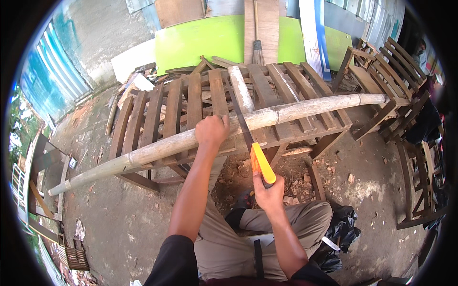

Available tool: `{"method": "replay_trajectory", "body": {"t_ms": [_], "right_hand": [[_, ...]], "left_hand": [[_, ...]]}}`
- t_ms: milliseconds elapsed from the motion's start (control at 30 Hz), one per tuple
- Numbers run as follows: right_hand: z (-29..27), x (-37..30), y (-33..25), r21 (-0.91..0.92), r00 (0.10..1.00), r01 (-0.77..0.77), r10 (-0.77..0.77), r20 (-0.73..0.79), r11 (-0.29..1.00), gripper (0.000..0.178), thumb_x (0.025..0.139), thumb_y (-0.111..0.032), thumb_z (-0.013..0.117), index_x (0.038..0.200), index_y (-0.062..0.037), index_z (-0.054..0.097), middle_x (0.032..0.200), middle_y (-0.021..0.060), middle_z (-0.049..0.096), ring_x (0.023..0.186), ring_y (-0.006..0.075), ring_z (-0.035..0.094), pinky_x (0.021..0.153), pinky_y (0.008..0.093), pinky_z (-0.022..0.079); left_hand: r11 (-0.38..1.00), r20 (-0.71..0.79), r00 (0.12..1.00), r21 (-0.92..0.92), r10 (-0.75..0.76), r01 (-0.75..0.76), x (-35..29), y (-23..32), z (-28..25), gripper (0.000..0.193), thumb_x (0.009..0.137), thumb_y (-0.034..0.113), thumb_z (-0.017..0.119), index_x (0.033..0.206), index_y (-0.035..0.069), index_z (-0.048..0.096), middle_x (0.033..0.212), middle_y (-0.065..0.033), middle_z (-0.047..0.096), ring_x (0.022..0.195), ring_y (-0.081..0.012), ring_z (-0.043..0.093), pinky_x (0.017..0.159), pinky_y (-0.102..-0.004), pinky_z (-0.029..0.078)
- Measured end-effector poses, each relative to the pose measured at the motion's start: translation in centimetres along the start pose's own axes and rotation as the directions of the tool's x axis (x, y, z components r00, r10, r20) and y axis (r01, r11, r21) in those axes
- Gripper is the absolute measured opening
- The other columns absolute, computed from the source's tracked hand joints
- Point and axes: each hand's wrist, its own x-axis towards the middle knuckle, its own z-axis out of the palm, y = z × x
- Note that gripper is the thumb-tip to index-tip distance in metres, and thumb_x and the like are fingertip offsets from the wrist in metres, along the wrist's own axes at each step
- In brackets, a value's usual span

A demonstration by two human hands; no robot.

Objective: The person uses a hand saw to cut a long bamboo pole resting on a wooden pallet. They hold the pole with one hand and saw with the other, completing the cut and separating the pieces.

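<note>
A: Dark sleeves (171, 262) are closest, then the trousers (303, 221) below the hands. What does the left hand (213, 129) have?
B: It's clamped over the pole (162, 148), knuckles up. The pole lies across the slatted worktop (151, 114), its ends reaching past the sides to that hand's left and right.
A: And the right hand (268, 191)?
B: Closed round the orange handle of a saw (261, 162), nearer the body than the left hand. The blade slants away across the pole, just right of the left hand.
A: Is it sunk in?
B: I can't tell; the contact is too small to make out.
A: What's around?
B: A whitish post (241, 90) beyond the pole, a broom (257, 53) farther off, and a black bag (344, 229) to the right hand's right.
</note>
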Motion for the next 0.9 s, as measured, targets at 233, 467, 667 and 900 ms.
{"method": "replay_trajectory", "body": {"t_ms": [233, 467, 667, 900], "right_hand": [[-5.3, -8.7, 2.5, -0.132, 0.995, 0.066, -0.055, 0.086, 0.989, 0.012, 0.091, -0.006, 0.069, 0.087, 0.0051, 0.071, 0.063, 0.0099, 0.065, 0.061, 0.0154, 0.068, 0.058, 0.0309, 0.052], [0.5, 1.0, 0.4, 0.002, 0.995, -0.093, 0.093, 0.029, 0.996, 0.021, 0.092, -0.012, 0.068, 0.080, 0.0048, 0.067, 0.060, 0.0070, 0.061, 0.056, 0.0095, 0.057, 0.053, 0.0322, 0.045], [-0.1, -1.5, 0.8, -0.022, 0.999, -0.029, 0.030, 0.035, 0.999, 0.018, 0.091, -0.011, 0.067, 0.080, 0.0030, 0.067, 0.062, 0.0059, 0.061, 0.056, 0.0105, 0.059, 0.054, 0.0321, 0.046], [-7.6, -10.6, 0.7, -0.113, 0.988, -0.127, 0.136, 0.074, 0.985, 0.014, 0.089, -0.005, 0.066, 0.078, 0.0039, 0.065, 0.060, 0.0082, 0.060, 0.058, 0.0121, 0.064, 0.055, 0.0312, 0.049]], "left_hand": [[0.999, 0.003, 1.000, -0.034, -0.011, 0.011, 0.9, -0.8, -0.3, 0.054, 0.097, 0.043, 0.050, 0.082, -0.001, 0.077, 0.081, -0.0230, 0.073, 0.080, -0.0408, 0.074, 0.080, -0.0485, 0.058], [1.000, -0.049, 0.999, 0.000, 0.022, -0.022, -0.1, -0.3, 0.1, 0.054, 0.096, 0.044, 0.052, 0.080, -0.001, 0.077, 0.080, -0.0220, 0.074, 0.078, -0.0395, 0.074, 0.077, -0.0486, 0.058], [1.000, -0.009, 1.000, -0.021, 0.009, -0.009, 0.7, -0.8, 0.7, 0.055, 0.097, 0.045, 0.052, 0.081, -0.001, 0.077, 0.080, -0.0220, 0.074, 0.081, -0.0397, 0.074, 0.078, -0.0485, 0.059], [0.999, 0.027, 1.000, -0.035, 0.005, -0.004, 0.7, 0.2, 0.5, 0.056, 0.099, 0.044, 0.048, 0.086, -0.001, 0.077, 0.085, -0.0236, 0.074, 0.085, -0.0407, 0.074, 0.079, -0.0488, 0.059]]}}
